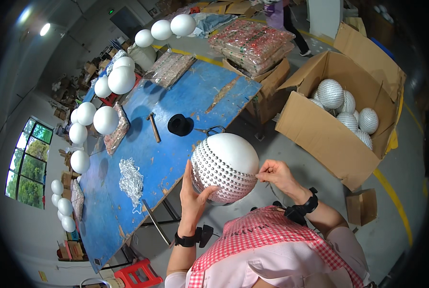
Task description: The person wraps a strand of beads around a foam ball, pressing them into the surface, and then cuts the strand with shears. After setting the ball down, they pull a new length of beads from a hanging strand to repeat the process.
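Observation:
A large white ball (234, 152) is held up in front of me, its lower left part wrapped in rows of silver beads (219, 170). My left hand (193, 194) grips it from the left, fingers along the side and thumb across the lower rows. At its right edge my right hand (277, 175) is closed in a pinch, where a bead row meets the fingertips; the end of the strand is mostly hidden. Beyond the ball, scissors (211, 130), a black cup-like container (180, 125) and a hammer (153, 127) lie on the blue table (161, 158).
A silver bead heap (131, 180) lies on the table's left. White balls (121, 80) hang or stand along its far left side. An open carton (329, 139) with several beaded balls is at right. Bagged goods (250, 45) are stacked behind; a red stool (137, 274) is lower left.

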A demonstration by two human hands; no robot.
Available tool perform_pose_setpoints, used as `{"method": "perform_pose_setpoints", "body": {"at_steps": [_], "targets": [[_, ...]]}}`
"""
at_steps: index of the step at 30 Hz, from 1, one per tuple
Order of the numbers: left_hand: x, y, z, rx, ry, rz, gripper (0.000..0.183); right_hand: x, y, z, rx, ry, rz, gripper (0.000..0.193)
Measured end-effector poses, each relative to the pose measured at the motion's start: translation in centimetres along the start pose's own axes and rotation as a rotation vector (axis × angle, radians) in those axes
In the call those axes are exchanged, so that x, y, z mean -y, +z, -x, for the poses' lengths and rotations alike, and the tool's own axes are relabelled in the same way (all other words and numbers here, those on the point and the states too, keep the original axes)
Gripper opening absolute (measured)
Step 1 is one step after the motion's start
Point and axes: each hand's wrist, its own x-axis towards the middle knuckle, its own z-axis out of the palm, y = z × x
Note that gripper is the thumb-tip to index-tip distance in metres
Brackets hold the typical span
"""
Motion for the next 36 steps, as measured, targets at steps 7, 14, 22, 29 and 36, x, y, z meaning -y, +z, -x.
{"method": "perform_pose_setpoints", "body": {"at_steps": [7, 14, 22, 29, 36], "targets": [[2.7, -1.2, -0.3, -0.142, 0.036, -0.155, 0.074, 0.7, 0.4, -0.1, 0.021, 0.03, -0.013, 0.009], [0.8, -0.4, 0.1, -0.024, 0.243, -0.44, 0.117, 1.2, -0.1, 0.7, 0.04, 0.095, 0.066, 0.009], [1.4, -0.1, 0.4, -0.1, 0.098, -0.268, 0.11, 2.6, -0.2, 1.4, 0.143, 0.094, 0.127, 0.009], [1.4, 0.0, 0.7, -0.131, 0.061, -0.098, 0.1, 0.8, -0.1, 0.5, 0.065, 0.071, 0.023, 0.009], [3.5, -0.9, 0.9, -0.139, 0.088, -0.184, 0.087, 0.3, -0.1, 0.1, 0.037, 0.027, 0.026, 0.009]]}}
